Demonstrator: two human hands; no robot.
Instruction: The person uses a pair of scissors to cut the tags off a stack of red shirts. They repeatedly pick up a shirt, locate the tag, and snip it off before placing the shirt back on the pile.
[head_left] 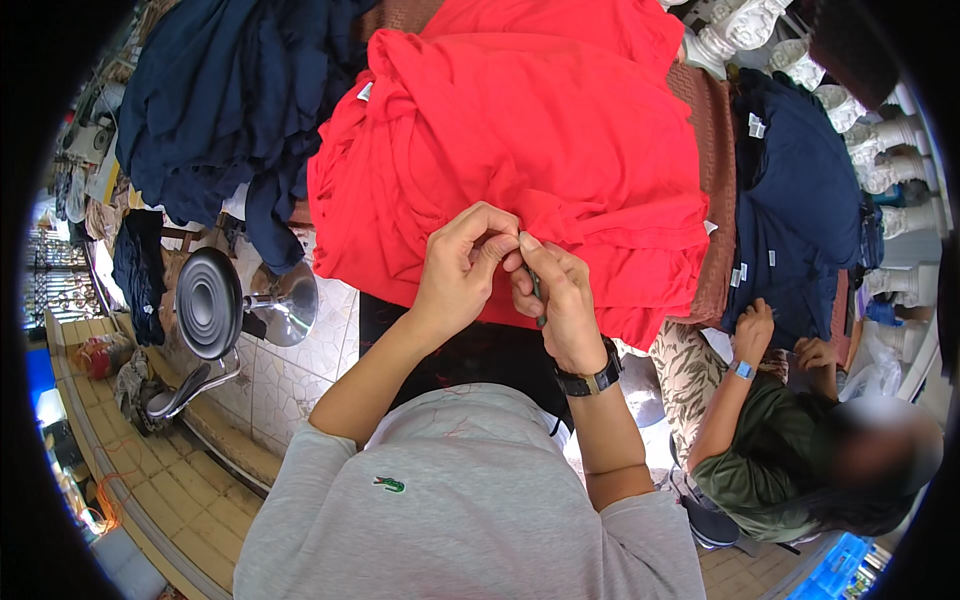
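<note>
Red garments [520,120], dark tool [537,288] in right fingers [548,264], blue crate [838,570], contents unclear

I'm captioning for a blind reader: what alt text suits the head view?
A person's left hand and right hand are close together over red cloth, the right holding a slim dark tool. Dark blue cloth lies to either side; a co-worker in green is at right.
</note>
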